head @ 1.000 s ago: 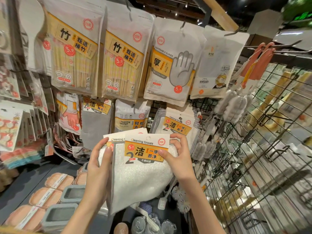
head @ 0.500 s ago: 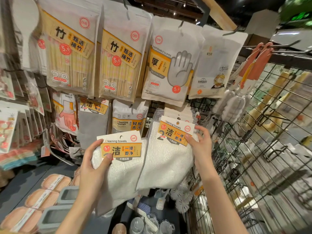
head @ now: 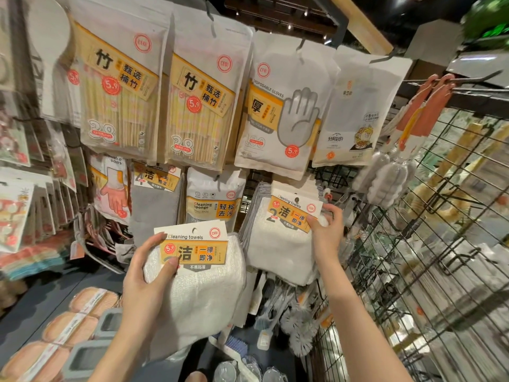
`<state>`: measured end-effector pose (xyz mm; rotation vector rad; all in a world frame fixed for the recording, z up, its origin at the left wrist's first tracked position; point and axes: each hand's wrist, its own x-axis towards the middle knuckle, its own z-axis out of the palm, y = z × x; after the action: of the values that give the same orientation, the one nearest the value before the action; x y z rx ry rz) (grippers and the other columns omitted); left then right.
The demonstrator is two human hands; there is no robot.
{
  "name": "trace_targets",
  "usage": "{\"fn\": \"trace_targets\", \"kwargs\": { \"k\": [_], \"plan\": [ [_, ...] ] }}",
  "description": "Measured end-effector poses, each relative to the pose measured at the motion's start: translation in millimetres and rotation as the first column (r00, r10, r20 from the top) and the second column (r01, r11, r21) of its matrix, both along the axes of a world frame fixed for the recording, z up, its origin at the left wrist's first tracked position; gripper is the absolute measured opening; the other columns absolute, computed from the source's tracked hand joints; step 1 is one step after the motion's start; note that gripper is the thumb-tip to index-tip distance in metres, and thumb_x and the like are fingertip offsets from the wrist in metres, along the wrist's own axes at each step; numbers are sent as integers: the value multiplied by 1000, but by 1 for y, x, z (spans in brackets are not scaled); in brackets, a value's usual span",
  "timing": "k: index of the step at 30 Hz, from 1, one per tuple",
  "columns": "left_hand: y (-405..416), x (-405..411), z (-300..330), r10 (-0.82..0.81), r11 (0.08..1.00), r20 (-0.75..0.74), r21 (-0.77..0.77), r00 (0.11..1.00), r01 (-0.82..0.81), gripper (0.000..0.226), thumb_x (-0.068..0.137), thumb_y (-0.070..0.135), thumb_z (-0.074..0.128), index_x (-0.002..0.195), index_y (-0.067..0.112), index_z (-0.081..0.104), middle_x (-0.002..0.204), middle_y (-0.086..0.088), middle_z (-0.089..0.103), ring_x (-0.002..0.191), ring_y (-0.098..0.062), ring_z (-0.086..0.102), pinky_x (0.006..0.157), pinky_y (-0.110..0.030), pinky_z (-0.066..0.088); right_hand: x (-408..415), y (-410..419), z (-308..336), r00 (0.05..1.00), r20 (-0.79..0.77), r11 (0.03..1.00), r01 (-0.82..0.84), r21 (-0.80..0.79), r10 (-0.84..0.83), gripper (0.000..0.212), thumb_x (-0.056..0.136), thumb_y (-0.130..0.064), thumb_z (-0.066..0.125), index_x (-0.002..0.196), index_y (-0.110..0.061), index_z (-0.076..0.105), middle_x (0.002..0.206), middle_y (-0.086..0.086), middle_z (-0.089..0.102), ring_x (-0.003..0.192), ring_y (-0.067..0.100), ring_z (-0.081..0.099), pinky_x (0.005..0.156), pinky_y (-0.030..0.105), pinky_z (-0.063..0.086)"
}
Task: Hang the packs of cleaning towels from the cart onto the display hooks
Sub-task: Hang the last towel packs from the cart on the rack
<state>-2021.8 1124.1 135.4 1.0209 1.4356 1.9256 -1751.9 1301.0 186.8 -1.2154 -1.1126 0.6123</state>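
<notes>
My right hand point(head: 326, 232) pinches one towel pack point(head: 286, 230) at the hanging stack, its card toward twelve o'clock. My left hand point(head: 148, 274) grips the next pack point(head: 198, 271), at eight o'clock from it.

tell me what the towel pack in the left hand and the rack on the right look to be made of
Towel pack: white cloth with a nubbly, fluffy pile, likely microfibre or terry, under a matte printed card header, seemingly paper. Rack: thin dark crossed wires with a slight sheen, probably painted or coated metal.
</notes>
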Motion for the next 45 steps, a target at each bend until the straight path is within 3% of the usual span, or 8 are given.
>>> {"fn": "trace_targets", "kwargs": {
  "k": [3,8,21,26,28,33,38,45],
  "plan": [
    [0,0,2,-9,1000,-4,14,1000,9,54,87,9,67,101,60,59,109,41,59,104,24,50,83,-5,40,-6,9,-4,996,38,996,86,11,-86,35,78,-6,73,100,-22,51,87,-10,56,76,-2,56,61,8,43],
    [2,-1,4,9,1000,-13,11,1000,-9,54,86,7,69,99,59,60,105,41,61,97,25,52,72,5,39,-14,25,-6,982,89,983,173,-66,-167,34,79,-19,74,100,-25,48,91,-15,52,92,18,57,81,43,49],
    [5,2,0,-8,999,-14,-47,1000,8,50,80,15,75,112,50,59,119,31,59,116,0,54,97,-34,42,-10,12,1,934,300,972,225,-66,-195,31,86,-26,66,112,-17,52,119,0,55,111,22,52,83,37,44],
    [4,9,6,-27,1000,-9,0,1000,27,53,79,8,75,112,46,59,108,43,57,105,16,54,89,-16,43,0,-14,8,953,260,987,162,0,-156,35,86,-20,66,119,-21,54,124,-2,55,116,14,48,93,28,37],
    [3,12,7,-37,999,3,7,999,37,54,79,7,75,113,45,59,108,43,57,107,19,51,90,-10,40,2,-28,13,965,234,993,120,14,-120,33,86,-20,66,117,-22,55,121,-4,56,112,10,49,90,23,36],
    [0,24,10,-100,995,66,14,993,99,54,80,5,74,113,45,60,124,14,62,120,-5,54,105,-34,41,-13,-73,18,954,235,983,-174,-67,185,23,88,-18,62,111,-22,58,108,-12,60,105,7,56,92,19,42],
    [-1,32,10,-149,989,78,11,986,148,56,79,5,75,114,47,60,126,10,62,121,-10,55,108,-44,41,-45,-106,20,856,202,876,-440,-196,475,24,85,-15,66,108,-22,62,105,-9,64,98,1,58,86,14,45],
    [2,36,7,-154,988,76,20,985,153,61,75,4,79,117,43,59,125,6,64,119,-14,58,106,-49,42,-64,-117,13,837,217,859,-452,-243,502,31,79,-7,72,102,-23,59,99,-7,63,96,6,56,81,16,46]
  ]
}}
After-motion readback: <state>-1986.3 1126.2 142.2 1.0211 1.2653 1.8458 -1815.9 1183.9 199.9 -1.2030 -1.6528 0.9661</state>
